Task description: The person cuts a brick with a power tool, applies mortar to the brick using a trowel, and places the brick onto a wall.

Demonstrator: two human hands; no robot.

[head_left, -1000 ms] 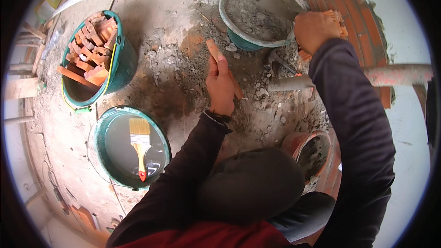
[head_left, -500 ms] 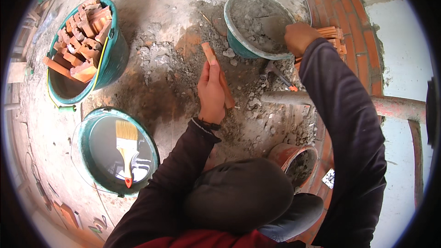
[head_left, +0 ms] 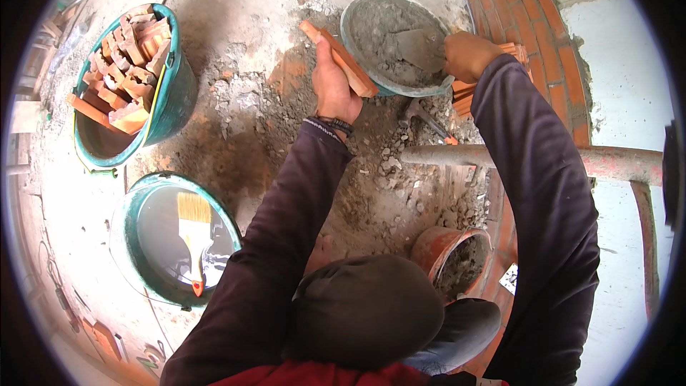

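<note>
My left hand [head_left: 333, 89] is wrapped round a thin orange brick [head_left: 351, 68], which slants beside the near left rim of a green bucket [head_left: 389, 88]. Grey mortar [head_left: 377, 20] fills that bucket. Over at its right rim, my right hand [head_left: 470, 57] is closed on a trowel [head_left: 420, 48]. The trowel's flat blade lies on the mortar, and its handle is hidden in my fist. Just below the bucket a hammer [head_left: 429, 120] lies on the rubble, apart from both hands.
To the left stand a green bucket of broken bricks [head_left: 128, 71] and a green bucket of cloudy water [head_left: 136, 257] with a wide brush [head_left: 194, 232]. A pole [head_left: 529, 159] crosses on the right, above a brick course [head_left: 554, 43]. An orange bucket [head_left: 429, 250] stands by my knee.
My left hand has moved up and forward with the brick, which now tilts toward the mortar bucket. The trowel's blade has come into sight on the mortar beside my right hand.
</note>
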